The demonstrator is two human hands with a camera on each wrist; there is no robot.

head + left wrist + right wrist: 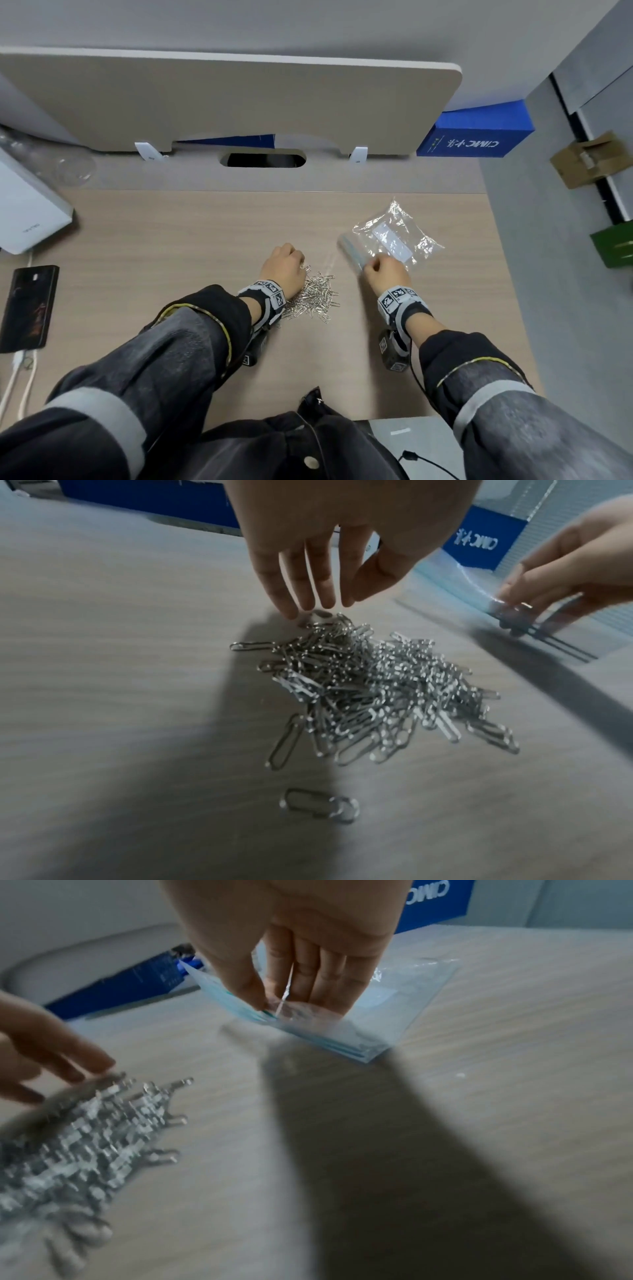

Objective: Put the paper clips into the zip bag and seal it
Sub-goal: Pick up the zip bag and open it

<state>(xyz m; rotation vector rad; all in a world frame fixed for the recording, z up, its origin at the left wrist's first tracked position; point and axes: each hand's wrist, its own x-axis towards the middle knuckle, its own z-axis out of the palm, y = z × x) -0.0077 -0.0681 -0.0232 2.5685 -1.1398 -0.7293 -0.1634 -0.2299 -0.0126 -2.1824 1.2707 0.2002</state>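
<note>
Head view, looking down: a wood-grain worktop (171,240) fills the picture, a person's two dark-sleeved arms reaching across it. Behind stands a beige divider panel (222,102), with a blue box (476,135) at its right end, a white box (24,209) at far left and a dark phone (29,306) below that.

Next in size, the clear zip bag (394,236) lies flat and crinkled at right. The right hand (383,274) is at its near edge, by the blue zip strip; the right wrist view shows thumb and fingers pinching that edge (260,999), apparently to part the opening. Whether the mouth is already open cannot be told through the blur.

Paper clips (315,298) sit in one loose silver heap near the middle, well apart from the bag, with a stray pair (318,804) lying just clear of the heap towards the person. The left hand (284,267) hovers at the heap's far edge, fingers pointing down and loosely bunched, tips (304,601) just touching the topmost clips. None is plainly gripped.

By this evidence the job is at its start: no clips can be seen inside the bag, the whole heap remains on the worktop, and filling and sealing both lie ahead. Gathering so many small, tangled clips is likely to take several handfuls.
</note>
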